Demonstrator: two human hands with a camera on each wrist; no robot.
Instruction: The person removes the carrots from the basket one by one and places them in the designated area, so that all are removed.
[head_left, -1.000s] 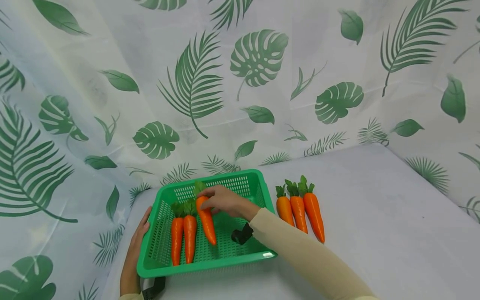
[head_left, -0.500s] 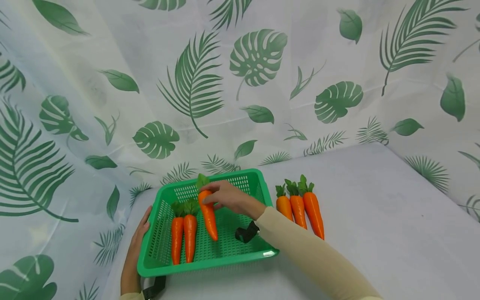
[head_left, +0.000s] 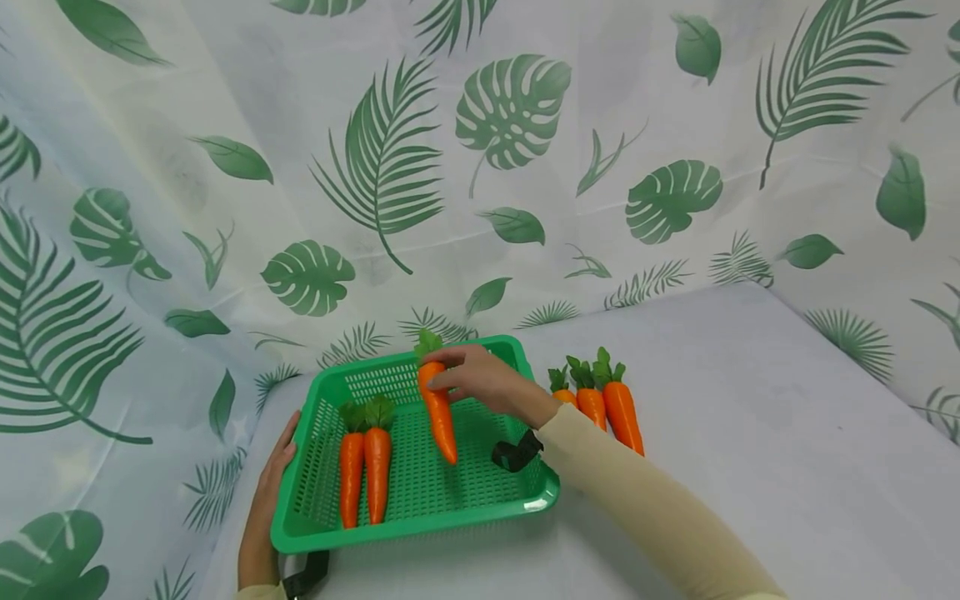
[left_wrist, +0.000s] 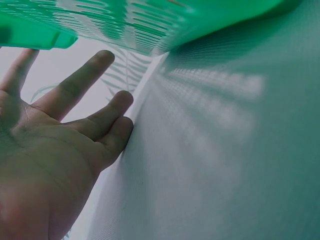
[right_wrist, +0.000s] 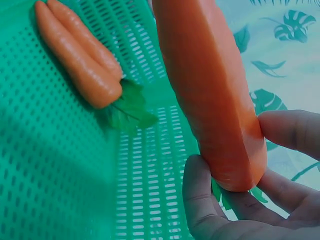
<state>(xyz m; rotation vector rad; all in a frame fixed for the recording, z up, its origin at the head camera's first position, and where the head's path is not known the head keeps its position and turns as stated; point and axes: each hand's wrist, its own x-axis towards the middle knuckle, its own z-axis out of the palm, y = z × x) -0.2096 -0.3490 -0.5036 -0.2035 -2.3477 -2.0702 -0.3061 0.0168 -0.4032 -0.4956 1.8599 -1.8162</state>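
Observation:
My right hand (head_left: 487,379) pinches an orange carrot (head_left: 437,408) near its leafy top and holds it over the green basket (head_left: 420,527), tip slanting down. In the right wrist view the thumb and fingers grip this carrot (right_wrist: 215,95) at its thick end. Two carrots (head_left: 378,475) lie side by side on the left of the basket floor, leaves toward the back. At the basket's left side, my left hand (head_left: 276,467) rests against the outer wall. The left wrist view has its palm (left_wrist: 50,160) with fingers extended and spread, some tips near the basket's rim.
Three more carrots (head_left: 622,412) lie together on the white tabletop (head_left: 742,433) right of the basket, partly hidden by the right forearm (head_left: 637,483). A leaf-printed cloth (head_left: 450,192) hangs behind and on both sides. A black strap piece (head_left: 517,452) hangs from the right wrist.
My right hand has lifted the carrot from near the two others and carried it rightward and up. My left hand has stayed at the basket's left side.

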